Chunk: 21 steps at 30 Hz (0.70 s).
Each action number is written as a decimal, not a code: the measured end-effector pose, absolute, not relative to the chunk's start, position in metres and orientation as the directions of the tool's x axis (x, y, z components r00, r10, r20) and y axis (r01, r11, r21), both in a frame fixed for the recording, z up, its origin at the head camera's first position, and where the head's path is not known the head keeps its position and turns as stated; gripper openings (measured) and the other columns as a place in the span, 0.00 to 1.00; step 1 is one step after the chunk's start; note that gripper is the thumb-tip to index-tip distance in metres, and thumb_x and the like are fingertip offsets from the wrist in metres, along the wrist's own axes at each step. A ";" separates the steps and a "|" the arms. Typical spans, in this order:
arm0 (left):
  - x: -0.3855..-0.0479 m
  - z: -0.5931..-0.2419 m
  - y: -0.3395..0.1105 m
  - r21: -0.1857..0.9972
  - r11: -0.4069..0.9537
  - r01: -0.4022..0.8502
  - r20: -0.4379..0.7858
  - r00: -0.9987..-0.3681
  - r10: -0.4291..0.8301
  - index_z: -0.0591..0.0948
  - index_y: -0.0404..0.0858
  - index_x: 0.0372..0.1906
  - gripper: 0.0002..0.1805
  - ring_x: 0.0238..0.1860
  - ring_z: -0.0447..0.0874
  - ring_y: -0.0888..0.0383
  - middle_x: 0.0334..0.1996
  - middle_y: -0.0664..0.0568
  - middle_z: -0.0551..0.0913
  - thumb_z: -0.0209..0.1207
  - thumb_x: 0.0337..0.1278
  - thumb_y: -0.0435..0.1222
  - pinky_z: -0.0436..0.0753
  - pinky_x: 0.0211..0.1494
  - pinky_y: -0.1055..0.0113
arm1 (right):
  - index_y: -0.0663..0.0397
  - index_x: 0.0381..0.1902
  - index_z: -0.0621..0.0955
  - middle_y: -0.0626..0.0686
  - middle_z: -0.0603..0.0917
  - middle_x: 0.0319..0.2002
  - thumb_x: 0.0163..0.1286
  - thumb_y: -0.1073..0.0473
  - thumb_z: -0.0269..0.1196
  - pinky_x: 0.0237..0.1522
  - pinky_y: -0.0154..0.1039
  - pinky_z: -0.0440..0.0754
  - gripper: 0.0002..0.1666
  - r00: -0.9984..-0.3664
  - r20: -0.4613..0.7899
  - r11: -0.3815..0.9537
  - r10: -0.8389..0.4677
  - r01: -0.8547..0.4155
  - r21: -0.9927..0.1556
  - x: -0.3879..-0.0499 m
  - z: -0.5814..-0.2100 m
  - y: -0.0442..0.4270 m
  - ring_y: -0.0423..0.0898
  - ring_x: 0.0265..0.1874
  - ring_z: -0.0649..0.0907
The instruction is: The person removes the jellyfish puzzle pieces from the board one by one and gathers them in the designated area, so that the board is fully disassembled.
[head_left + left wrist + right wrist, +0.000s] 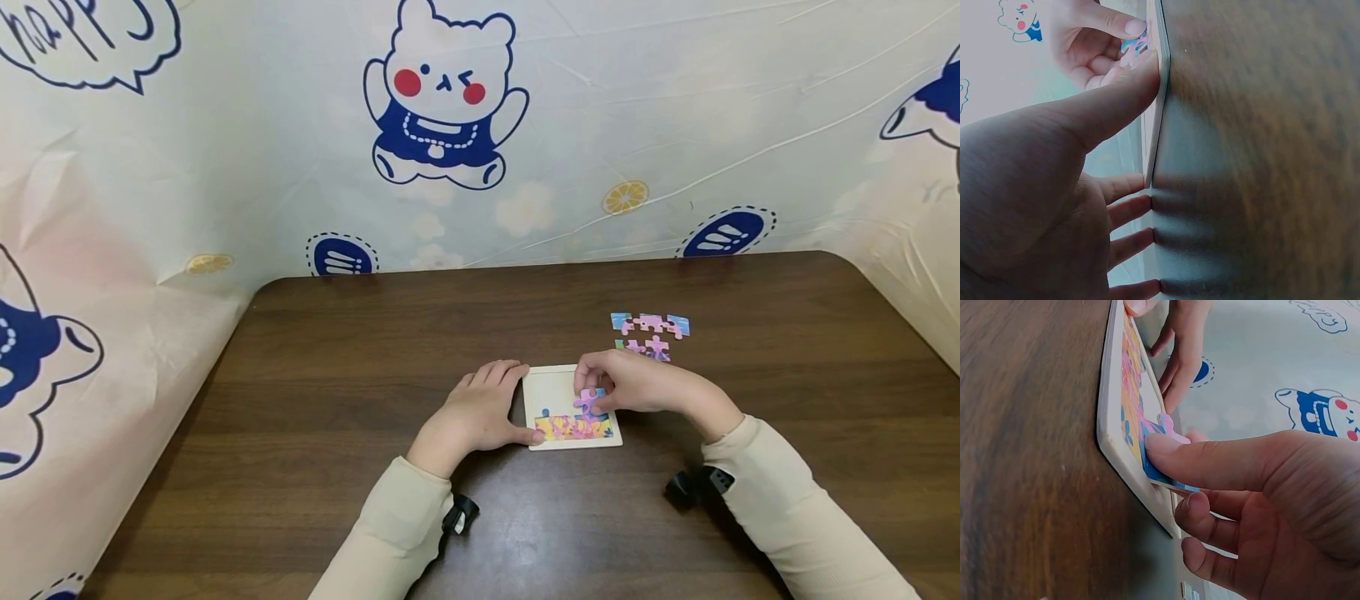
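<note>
A small pale puzzle board (550,390) lies on the table, its near side filled by a yellow and pink strip of fitted pieces (562,428). My left hand (478,410) rests along the board's left side, thumb on the near-left corner and extended fingers by the far-left corner. Between thumb and fingers, my right hand (648,385) pinches a pink and blue puzzle piece (587,400) over the board's right part. In the right wrist view this piece (1177,435) lies tilted at the strip's edge, partly covered by the thumb. Whether it is seated is unclear.
Several loose pink and blue puzzle pieces (651,323) lie beyond the right hand, the closest partly hidden by it. Dark wooden table (360,358) surrounds the board. A printed cloth (285,167) hangs behind the table's far edge.
</note>
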<state>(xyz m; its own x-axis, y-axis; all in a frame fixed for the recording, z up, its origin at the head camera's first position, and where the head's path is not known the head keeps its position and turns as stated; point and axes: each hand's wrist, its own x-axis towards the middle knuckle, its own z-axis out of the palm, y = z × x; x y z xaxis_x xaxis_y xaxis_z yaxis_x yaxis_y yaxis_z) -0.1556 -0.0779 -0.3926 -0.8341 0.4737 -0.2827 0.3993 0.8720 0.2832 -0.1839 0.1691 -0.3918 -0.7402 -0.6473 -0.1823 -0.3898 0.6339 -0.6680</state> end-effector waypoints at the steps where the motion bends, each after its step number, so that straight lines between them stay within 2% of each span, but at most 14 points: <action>1: -0.156 -0.393 -0.078 0.283 0.872 0.400 -0.282 -0.834 0.474 0.59 0.43 0.76 0.52 0.75 0.53 0.50 0.74 0.52 0.59 0.66 0.52 0.63 0.58 0.74 0.49 | 0.52 0.37 0.80 0.45 0.78 0.29 0.58 0.70 0.72 0.32 0.36 0.74 0.14 -0.740 -0.179 0.632 -0.648 -0.391 -0.669 -0.184 -0.392 0.169 0.42 0.28 0.74; 21: -0.156 -0.392 -0.077 0.286 0.873 0.396 -0.290 -0.832 0.472 0.59 0.44 0.77 0.52 0.75 0.52 0.50 0.75 0.51 0.58 0.65 0.52 0.63 0.58 0.74 0.49 | 0.53 0.36 0.78 0.46 0.77 0.30 0.60 0.71 0.69 0.34 0.38 0.75 0.13 -0.741 -0.215 0.658 -0.636 -0.375 -0.653 -0.181 -0.388 0.165 0.44 0.31 0.74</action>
